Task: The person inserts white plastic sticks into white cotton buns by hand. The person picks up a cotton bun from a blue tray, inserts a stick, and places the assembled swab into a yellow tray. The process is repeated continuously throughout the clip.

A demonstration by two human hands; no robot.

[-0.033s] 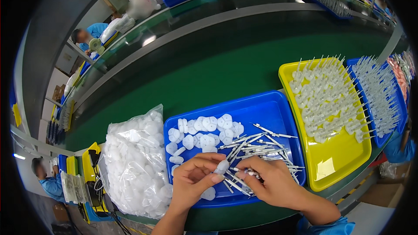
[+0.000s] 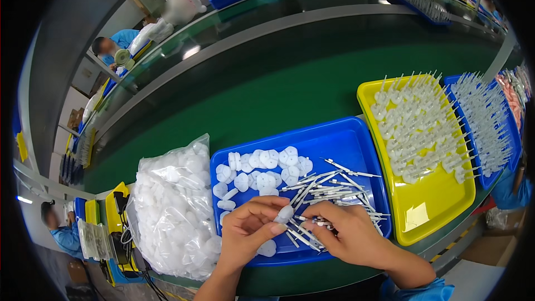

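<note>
My left grip [image 2: 251, 226] pinches a white petalled disc [image 2: 285, 214] above the blue tray [image 2: 337, 144] — its long axis slants up and rightward. My right grip [image 2: 352, 235] clasps white sticks [image 2: 321, 223] — running roughly crosswise, pointing left toward the disc.

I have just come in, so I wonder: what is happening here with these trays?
A person's left hand pinches a rounded white piece; the right hand holds thin sticks close to it. Whether they touch is unclear. Below, a blue tray holds loose white pieces and a pile of sticks. A yellow tray with upright sticks is at right, a clear bag at left.
</note>
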